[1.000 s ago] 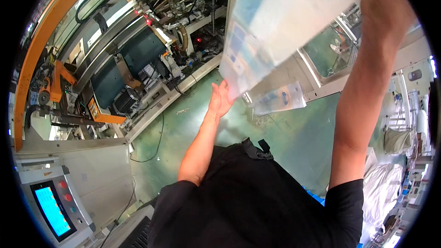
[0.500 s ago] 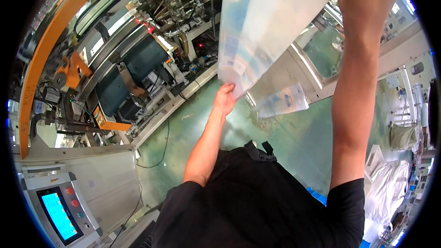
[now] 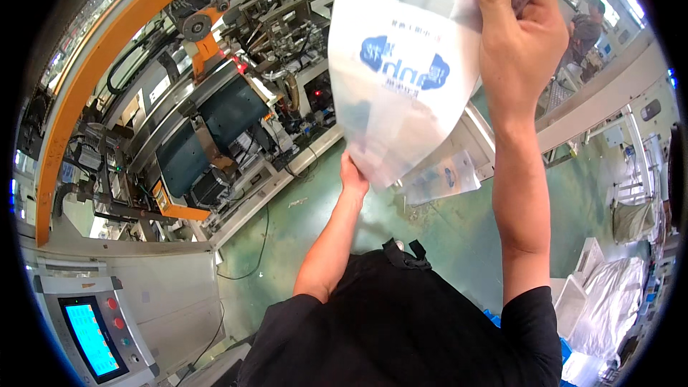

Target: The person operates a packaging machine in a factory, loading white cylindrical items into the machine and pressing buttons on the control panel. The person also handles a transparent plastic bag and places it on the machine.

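Observation:
Stretched between my hands hangs a translucent plastic bag [image 3: 405, 111] with blue printing on a whitish panel. My right hand [image 3: 519, 36] is raised and grips its upper right part, thumb on the near face; a dotted patch of the bag shows behind the thumb. Lower down, my left hand [image 3: 353, 176] pinches the bag's bottom corner, its fingers partly hidden behind the film. Below and to the right, a second printed plastic bag [image 3: 441, 178] lies low by the base of the machine frame.
On the left stands a machine with dark plates [image 3: 233, 107] and an orange guard bar [image 3: 68, 129]. A control panel [image 3: 93, 337] with a lit screen is at the lower left. A cable [image 3: 265, 244] lies on the green floor [image 3: 448, 258]. Another person [image 3: 588, 29] is at the far right.
My right hand has come lower and nearer, and the bag has tilted so its blue print faces me. My left hand has dropped slightly, still pinching the corner. The orange machine part has swung up.

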`<state>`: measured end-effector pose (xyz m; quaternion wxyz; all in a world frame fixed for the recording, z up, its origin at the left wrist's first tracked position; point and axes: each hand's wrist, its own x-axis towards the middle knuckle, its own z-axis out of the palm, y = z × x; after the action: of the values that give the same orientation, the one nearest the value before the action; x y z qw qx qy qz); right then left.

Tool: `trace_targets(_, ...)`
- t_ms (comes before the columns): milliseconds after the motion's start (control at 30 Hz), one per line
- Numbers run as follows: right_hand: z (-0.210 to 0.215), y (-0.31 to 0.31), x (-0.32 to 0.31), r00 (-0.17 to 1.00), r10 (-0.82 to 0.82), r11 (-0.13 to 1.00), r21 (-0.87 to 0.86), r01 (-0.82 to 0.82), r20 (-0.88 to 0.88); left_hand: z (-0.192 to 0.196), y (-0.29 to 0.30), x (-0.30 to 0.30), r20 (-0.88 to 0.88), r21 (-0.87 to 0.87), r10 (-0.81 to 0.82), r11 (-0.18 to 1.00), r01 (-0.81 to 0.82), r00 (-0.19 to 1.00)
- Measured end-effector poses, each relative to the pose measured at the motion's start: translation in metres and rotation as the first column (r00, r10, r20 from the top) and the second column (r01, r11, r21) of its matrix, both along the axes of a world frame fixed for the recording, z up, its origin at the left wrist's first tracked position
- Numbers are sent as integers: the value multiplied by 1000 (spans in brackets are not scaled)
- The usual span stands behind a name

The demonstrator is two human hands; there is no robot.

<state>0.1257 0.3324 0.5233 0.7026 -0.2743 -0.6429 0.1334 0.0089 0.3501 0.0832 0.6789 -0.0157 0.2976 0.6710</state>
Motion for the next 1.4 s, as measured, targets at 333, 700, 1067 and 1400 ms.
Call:
trace_targets(333,-48,4,25,994,-102,990,96,105,-45,8,-21,23,-328,-346,6,930,-126,945)
trace_targets(700,-178,-25,55,927,168,821,-568,56,334,-70,-59,-81,-679,-426,-334,905,20,653)
trace_targets(1067,-278,-51,10,866,385,636,-772,1,318,79,-68,-65,-621,405,-202,745,531,758)
trace_targets(1400,-330,-84,21,990,18,449,-885,118,141,39,-54,-47,-723,39,-516,632,774,459)
